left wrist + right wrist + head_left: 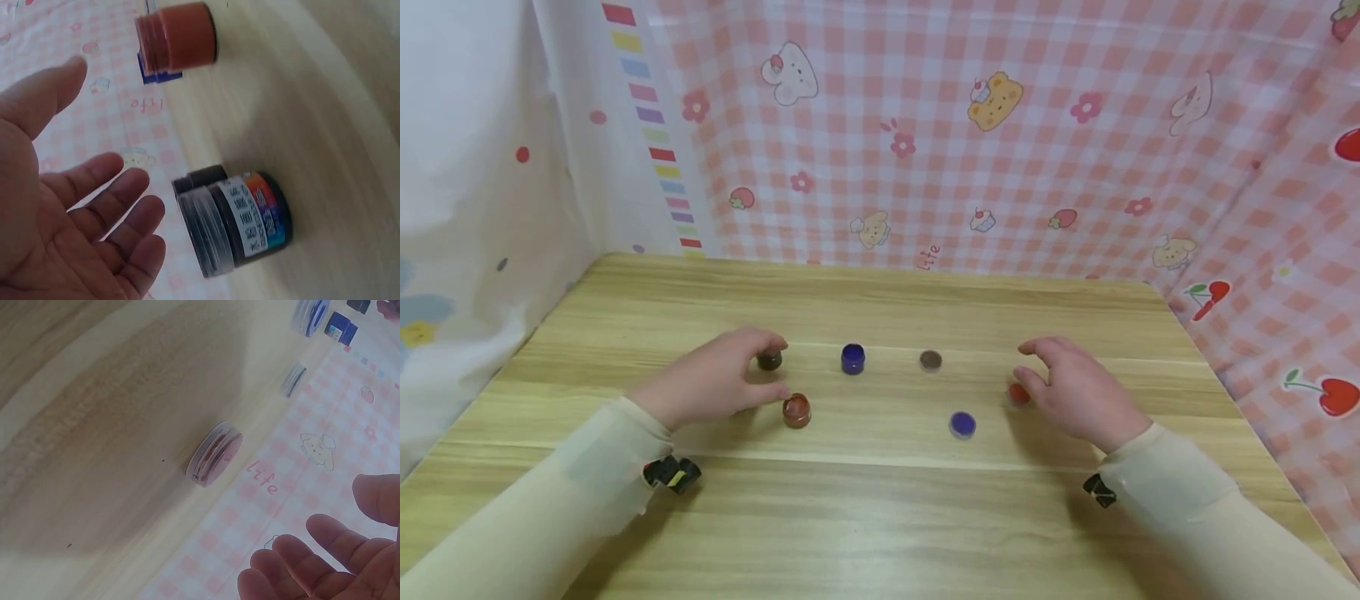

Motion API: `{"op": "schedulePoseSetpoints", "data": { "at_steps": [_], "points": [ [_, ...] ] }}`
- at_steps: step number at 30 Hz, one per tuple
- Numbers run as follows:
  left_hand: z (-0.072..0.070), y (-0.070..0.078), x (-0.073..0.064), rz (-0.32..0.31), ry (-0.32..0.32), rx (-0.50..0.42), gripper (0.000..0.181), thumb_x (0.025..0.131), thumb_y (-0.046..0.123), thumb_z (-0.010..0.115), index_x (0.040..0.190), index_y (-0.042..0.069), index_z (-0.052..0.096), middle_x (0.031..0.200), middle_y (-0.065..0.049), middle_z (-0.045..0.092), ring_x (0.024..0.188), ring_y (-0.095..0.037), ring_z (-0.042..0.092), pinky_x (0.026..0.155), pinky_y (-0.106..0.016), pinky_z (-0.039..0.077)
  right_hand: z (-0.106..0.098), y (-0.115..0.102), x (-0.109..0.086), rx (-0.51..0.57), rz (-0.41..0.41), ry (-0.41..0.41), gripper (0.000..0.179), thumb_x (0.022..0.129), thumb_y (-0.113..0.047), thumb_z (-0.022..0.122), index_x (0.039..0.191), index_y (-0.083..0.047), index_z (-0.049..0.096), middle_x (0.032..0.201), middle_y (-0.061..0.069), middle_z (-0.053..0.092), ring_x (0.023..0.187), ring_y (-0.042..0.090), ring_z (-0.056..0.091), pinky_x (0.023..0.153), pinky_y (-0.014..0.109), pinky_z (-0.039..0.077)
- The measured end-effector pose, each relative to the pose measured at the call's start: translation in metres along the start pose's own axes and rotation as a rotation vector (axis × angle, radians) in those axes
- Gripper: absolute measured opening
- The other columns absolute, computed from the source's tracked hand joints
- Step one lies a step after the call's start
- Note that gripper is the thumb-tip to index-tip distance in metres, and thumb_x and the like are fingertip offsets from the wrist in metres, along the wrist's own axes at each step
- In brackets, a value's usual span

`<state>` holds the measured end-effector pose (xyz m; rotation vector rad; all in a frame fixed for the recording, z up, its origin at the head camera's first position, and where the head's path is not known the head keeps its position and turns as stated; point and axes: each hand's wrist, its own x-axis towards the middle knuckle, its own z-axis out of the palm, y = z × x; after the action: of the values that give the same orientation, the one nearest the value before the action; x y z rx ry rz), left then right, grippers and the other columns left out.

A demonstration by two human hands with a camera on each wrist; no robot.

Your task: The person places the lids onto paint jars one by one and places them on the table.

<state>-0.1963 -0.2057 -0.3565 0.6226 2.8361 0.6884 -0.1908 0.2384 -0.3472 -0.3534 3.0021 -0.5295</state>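
Note:
My left hand (pixel 722 375) hovers over the left of the table with thumb and fingers spread. Near its thumb is an uncapped red-brown paint jar (pixel 797 411); a dark paint jar (pixel 770 360) is partly hidden by its fingers. The left wrist view shows a labelled dark jar (pixel 237 225) with a clear top, and another dark jar (pixel 200 179) behind it. An uncapped blue paint jar (pixel 853 359) stands to the right. My right hand (pixel 1078 392), fingers apart and gripping nothing, is above and beside a red lid (pixel 1018 394), which lies on the table.
A blue lid (pixel 962 425) and a brown lid (pixel 930 360) lie on the wooden table (pixel 865 517) between the hands. A pink checked cloth (pixel 925 167) hangs along the back and right; a white cloth (pixel 467 208) hangs at left.

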Motion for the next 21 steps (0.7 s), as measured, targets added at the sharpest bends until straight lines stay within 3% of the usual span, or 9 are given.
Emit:
{"op": "schedulePoseSetpoints", "data": {
  "at_steps": [6,14,21],
  "points": [
    [0.004,0.007,-0.002,0.024,-0.037,0.06,0.076,0.09,0.049,0.081,0.145,0.002,0.057,0.146,-0.016,0.062,0.137,-0.037,0.057,0.117,-0.056,0.043,0.0,-0.001,-0.002,0.009,-0.01,0.009,0.044,0.108,-0.027,0.057,0.142,0.001,0.058,0.148,0.026,0.056,0.136,0.047,0.055,0.113,0.064,0.042],
    [-0.001,0.007,0.0,0.028,0.066,0.106,0.072,0.09,0.038,0.082,0.146,0.001,0.056,0.142,-0.019,0.062,0.137,-0.041,0.055,0.116,-0.059,0.042,0.0,-0.001,-0.004,0.011,-0.018,0.022,0.043,0.107,-0.026,0.058,0.14,0.002,0.059,0.146,0.026,0.057,0.134,0.046,0.056,0.112,0.064,0.043],
    [-0.002,-0.004,0.006,-0.057,0.054,0.134,0.073,0.096,0.039,0.076,0.152,0.001,0.048,0.157,-0.023,0.049,0.145,-0.048,0.044,0.119,-0.064,0.036,-0.001,-0.003,-0.005,0.002,-0.036,0.027,0.042,0.106,-0.025,0.06,0.138,0.002,0.06,0.143,0.025,0.059,0.131,0.045,0.059,0.11,0.063,0.045]
  ]
}}
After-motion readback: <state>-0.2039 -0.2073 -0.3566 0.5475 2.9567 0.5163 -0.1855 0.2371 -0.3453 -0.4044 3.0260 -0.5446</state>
